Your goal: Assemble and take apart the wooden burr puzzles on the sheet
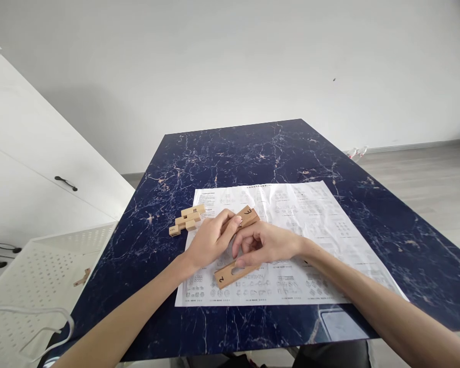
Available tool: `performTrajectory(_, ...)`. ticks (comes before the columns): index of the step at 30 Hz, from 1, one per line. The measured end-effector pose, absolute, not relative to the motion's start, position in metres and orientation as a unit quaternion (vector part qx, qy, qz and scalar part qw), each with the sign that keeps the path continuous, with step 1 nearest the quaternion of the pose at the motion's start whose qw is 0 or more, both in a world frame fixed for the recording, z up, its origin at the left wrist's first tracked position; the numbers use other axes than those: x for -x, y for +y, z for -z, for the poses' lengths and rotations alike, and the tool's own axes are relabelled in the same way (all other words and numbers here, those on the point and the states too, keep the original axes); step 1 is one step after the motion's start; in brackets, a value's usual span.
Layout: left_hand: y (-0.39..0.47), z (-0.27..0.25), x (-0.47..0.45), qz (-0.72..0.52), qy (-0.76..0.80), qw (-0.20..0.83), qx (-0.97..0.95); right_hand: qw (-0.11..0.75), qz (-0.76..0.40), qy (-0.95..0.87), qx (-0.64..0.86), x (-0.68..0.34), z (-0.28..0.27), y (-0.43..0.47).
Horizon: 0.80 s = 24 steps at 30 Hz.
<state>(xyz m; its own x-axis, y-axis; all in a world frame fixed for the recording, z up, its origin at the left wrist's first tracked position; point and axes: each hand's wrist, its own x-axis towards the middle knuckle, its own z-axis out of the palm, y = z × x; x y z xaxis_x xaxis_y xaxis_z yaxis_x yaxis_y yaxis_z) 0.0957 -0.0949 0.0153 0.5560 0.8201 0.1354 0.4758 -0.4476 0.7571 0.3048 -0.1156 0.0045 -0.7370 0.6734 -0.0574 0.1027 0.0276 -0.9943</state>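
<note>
My left hand [213, 237] is closed around a wooden puzzle block [249, 217] with a dark mark on its end, the thumb pressed on top. Just below lies a second wooden block [223, 276] marked 2, with a rounded notch in its side. My right hand [268, 243] is curled over this block's far end, thumb and fingertips at the notch; part of the block is hidden under it. Both hands are above a creased printed sheet [302, 204] covered in small diagrams. Left of my left hand sit several notched wooden pieces [186, 219] close together.
The dark blue marble-patterned table [230, 158] reaches toward a pale wall. A phone-like rectangular object [341, 324] lies at its near edge. At left stand a white cabinet [42, 153] and a white perforated surface [38, 276] with a white cable [67, 319] and a small wooden piece [83, 277].
</note>
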Motion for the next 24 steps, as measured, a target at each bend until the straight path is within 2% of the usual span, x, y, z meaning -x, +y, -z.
performTrajectory(5, -0.095, -0.006, -0.091, -0.217, 0.392, 0.246, -0.860, 0.199, -0.755, -0.603, 0.163, -0.323, 0.002, -0.106)
performTrajectory(7, -0.095, -0.003, -0.090, -0.194, 0.383, 0.205, -0.880, 0.227, -0.784, -0.568, 0.104, -0.333, 0.005, -0.100)
performTrajectory(9, -0.096, -0.002, -0.089, -0.183, 0.375, 0.177, -0.891, 0.299, -0.784, -0.537, 0.086, -0.341, 0.007, -0.095)
performTrajectory(12, -0.097, -0.002, -0.090, -0.202, 0.365, 0.150, -0.896, 0.418, -0.754, -0.486, 0.144, -0.346, 0.008, -0.092)
performTrajectory(15, -0.097, -0.003, -0.090, -0.231, 0.346, 0.127, -0.900, 0.491, -0.723, -0.441, 0.206, -0.344, 0.009, -0.091)
performTrajectory(18, -0.097, -0.004, -0.092, -0.237, 0.331, 0.101, -0.908, 0.505, -0.715, -0.423, 0.233, -0.339, 0.010, -0.091)
performTrajectory(24, -0.097, -0.004, -0.092, -0.228, 0.327, 0.066, -0.915, 0.475, -0.678, -0.467, 0.312, -0.336, 0.001, -0.096)
